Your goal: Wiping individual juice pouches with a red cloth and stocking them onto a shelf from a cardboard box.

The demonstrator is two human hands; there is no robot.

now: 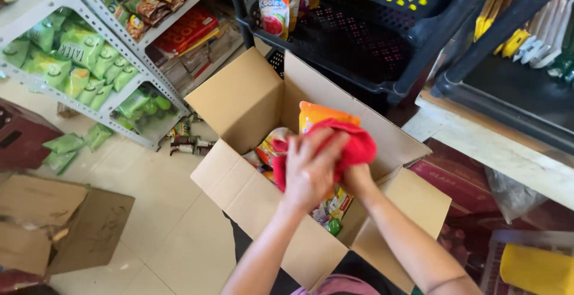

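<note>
- Over the open cardboard box, the left hand and right hand both clutch a red cloth, fingers closed into its folds.
- Behind the cloth, an orange pouch stands in the box.
- Below the hands, colourful packets lie inside.

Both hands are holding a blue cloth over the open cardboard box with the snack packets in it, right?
Not quite: the cloth is red, not blue. The head view shows the left hand and right hand gripping it over the open cardboard box, with snack packets inside.
</note>
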